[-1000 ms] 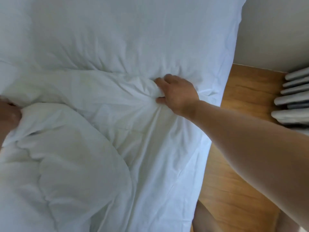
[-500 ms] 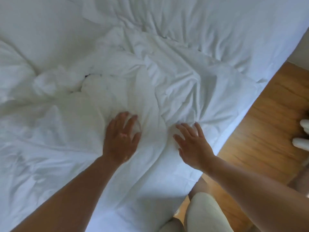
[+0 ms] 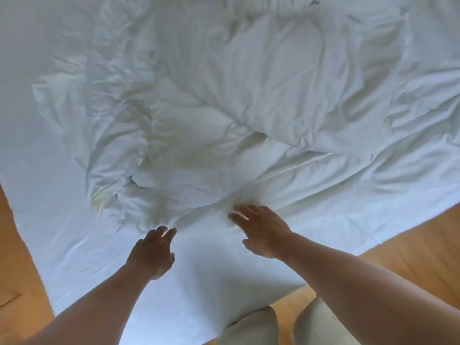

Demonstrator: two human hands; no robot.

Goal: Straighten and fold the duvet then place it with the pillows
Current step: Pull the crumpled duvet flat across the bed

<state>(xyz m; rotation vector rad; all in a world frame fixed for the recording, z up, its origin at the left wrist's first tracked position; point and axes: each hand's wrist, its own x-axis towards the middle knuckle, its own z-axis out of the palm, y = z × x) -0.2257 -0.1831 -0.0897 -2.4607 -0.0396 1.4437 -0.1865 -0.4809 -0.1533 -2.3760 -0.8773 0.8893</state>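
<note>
A white duvet (image 3: 224, 115) lies crumpled in a heap across the middle of the bed, its near edge bunched and wrinkled. My left hand (image 3: 153, 252) hovers over the sheet just short of that near edge, fingers apart, holding nothing. My right hand (image 3: 261, 230) lies flat with spread fingers, its fingertips touching the duvet's near edge. No pillows are in view.
The bed's white sheet (image 3: 62, 232) reaches a corner near my knees (image 3: 251, 327). Wooden floor (image 3: 398, 250) shows to the right of the bed and again at the far left (image 3: 15, 270).
My view has swung to the bed's corner. Both hands have drawn back off the duvet's bulk to its near edge; a second ago the right hand was clenched on the fabric.
</note>
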